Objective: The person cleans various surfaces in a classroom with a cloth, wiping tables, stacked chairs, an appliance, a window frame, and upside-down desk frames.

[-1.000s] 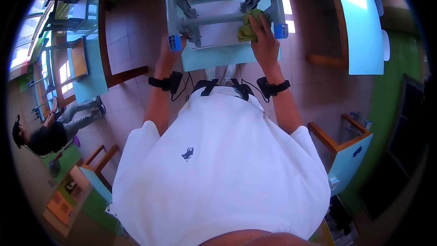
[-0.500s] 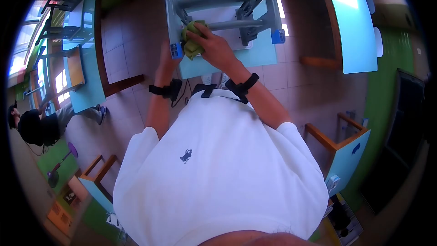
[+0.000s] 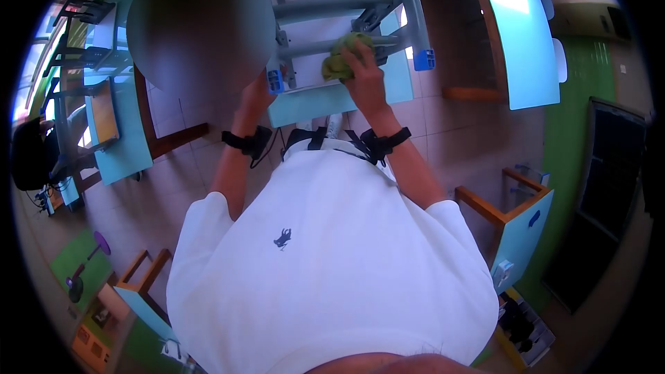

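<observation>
Now the right hand [image 3: 367, 84] closes its fingers around a bunched green cloth [image 3: 337, 62], set against the lower crossbar [image 3: 303, 49] of a grey chair [image 3: 329, 5]. That chair rests on a pale blue table [image 3: 339, 102], its blue-capped legs toward the person. The left hand [image 3: 257, 95] is beside the left leg's cap [image 3: 275, 82]; its fingers are largely hidden, so its grip cannot be told.

Dark board [image 3: 611, 173] on green wall [image 3: 569, 128]; opposite, seemingly a purple fan [image 3: 102, 243].
</observation>
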Demonstrator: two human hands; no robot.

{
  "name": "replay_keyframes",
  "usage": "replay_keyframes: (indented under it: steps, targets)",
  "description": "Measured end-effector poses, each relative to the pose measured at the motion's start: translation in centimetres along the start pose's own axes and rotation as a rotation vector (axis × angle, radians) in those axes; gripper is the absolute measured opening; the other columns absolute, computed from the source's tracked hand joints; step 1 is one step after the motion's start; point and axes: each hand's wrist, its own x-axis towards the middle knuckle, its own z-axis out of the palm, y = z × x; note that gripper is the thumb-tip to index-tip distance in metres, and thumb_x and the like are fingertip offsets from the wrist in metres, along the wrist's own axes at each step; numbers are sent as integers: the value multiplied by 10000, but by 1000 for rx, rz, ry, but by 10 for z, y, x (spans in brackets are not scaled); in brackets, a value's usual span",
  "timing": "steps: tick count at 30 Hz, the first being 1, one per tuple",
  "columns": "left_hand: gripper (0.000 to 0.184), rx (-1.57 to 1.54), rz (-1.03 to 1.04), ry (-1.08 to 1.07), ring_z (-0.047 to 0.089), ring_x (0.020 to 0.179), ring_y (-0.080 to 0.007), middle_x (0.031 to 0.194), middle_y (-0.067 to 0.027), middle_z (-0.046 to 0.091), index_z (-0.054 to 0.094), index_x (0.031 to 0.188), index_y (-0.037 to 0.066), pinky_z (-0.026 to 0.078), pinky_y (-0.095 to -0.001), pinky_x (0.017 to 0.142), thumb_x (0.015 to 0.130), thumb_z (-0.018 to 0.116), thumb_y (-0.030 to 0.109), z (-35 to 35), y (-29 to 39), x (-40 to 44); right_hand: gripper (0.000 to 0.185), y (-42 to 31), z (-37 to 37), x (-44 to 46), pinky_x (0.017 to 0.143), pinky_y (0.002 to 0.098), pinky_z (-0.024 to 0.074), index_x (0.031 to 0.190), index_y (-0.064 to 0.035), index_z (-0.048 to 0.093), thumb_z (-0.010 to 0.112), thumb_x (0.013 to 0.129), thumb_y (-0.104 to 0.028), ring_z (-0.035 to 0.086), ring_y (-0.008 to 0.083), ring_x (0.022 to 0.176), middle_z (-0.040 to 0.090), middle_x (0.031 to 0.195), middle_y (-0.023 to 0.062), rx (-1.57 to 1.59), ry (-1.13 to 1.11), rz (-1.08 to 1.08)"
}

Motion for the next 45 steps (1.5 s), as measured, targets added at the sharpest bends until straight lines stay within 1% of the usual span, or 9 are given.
replay_keyframes:
  steps: [10,16,23,27,29,31,34,42,45]
  targets:
    - [319,3,-85,-50,680,802,-347,880,-187,664,559,1147,28,529,-383,674,851,639,115,-4,11,1,591,24,-13,-16,775,401,570,1229,-121,613,599,688,118,654,328,983,450,1421,86,-222,21,11]
    - [377,-41,-47,-11,680,794,-297,891,-175,666,539,1220,33,523,-378,683,866,637,120,-2,8,0,724,0,15,-22,856,455,538,1387,-48,439,557,695,129,541,472,1125,263,1494,252,-44,13,38]
    - [269,64,-59,80,645,723,-289,890,-172,668,583,1084,-28,490,-379,630,871,657,118,12,-19,-24,492,-15,35,-14,695,358,564,1210,-113,593,575,739,29,652,276,826,478,1398,68,49,-85,-172]
    - [480,425,-252,-183,625,940,-428,1033,-271,644,529,1234,-35,493,-483,780,878,643,266,18,41,-56,500,15,1,-40,780,427,531,1176,-88,596,566,695,45,640,349,878,569,1263,126,179,-193,-66]
    - [601,442,-397,-587,612,1002,-431,1090,-264,638,480,1295,-35,476,-496,859,851,676,320,32,66,-68,507,32,-15,-64,792,445,522,1177,-87,595,565,687,37,635,372,886,611,1188,156,232,-318,8]
    - [622,373,-335,-628,613,1019,-412,1109,-242,639,479,1304,-15,477,-475,875,840,690,341,71,88,-76,514,54,-47,-88,827,475,497,1220,-124,596,569,717,-21,623,398,918,647,1053,190,243,-654,169]
    - [590,-22,-39,-711,633,1023,-320,1085,-175,665,495,1300,32,481,-378,905,851,708,349,153,123,-73,520,85,-99,-120,785,476,495,1286,-155,543,547,773,-75,623,396,902,660,972,188,145,-721,239]
    - [273,-173,32,-998,642,985,-255,1084,-136,650,563,1197,53,501,-355,833,954,520,170,346,204,-36,444,204,-248,-194,778,474,498,1270,-173,524,532,826,-177,630,390,899,668,955,184,159,-406,515]
    - [275,-241,-198,-1073,670,820,-233,944,-137,665,575,1154,25,528,-326,725,939,417,91,385,251,-14,393,244,-285,-228,801,471,501,1207,-163,556,555,815,-203,633,388,905,674,928,184,68,-373,703]
